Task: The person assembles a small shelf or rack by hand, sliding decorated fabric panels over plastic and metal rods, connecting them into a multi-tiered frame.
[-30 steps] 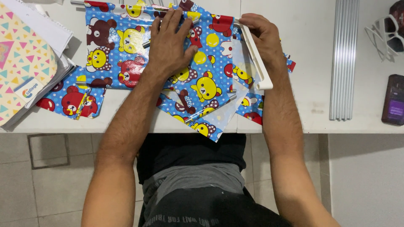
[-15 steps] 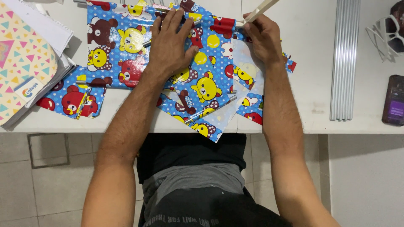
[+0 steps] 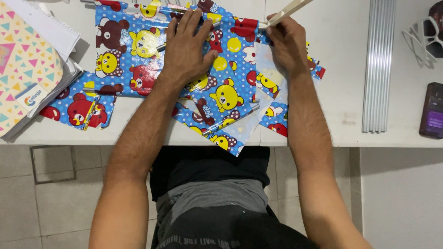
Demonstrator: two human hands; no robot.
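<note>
A glossy blue sheet printed with yellow, brown and red cartoon bears (image 3: 138,55) lies spread over the white table (image 3: 337,92). My left hand (image 3: 187,48) presses flat on it, fingers spread, over thin metal rods lying beneath the sheet. My right hand (image 3: 288,44) grips a cream flat strip (image 3: 288,11) that sticks up and away to the right from the sheet's top right edge. A folded flap of the sheet (image 3: 230,129) hangs over the near table edge.
A pastel notebook with triangle pattern (image 3: 25,69) and white papers sit at the left. A bundle of long aluminium rods (image 3: 378,64) lies at the right, with white-framed glasses (image 3: 427,39) and a dark phone (image 3: 433,110) beyond. Below the table is a tiled floor.
The cream strip lay along the sheet's right side a second ago; my right hand has swung it up so it points away to the upper right. My left hand stayed put.
</note>
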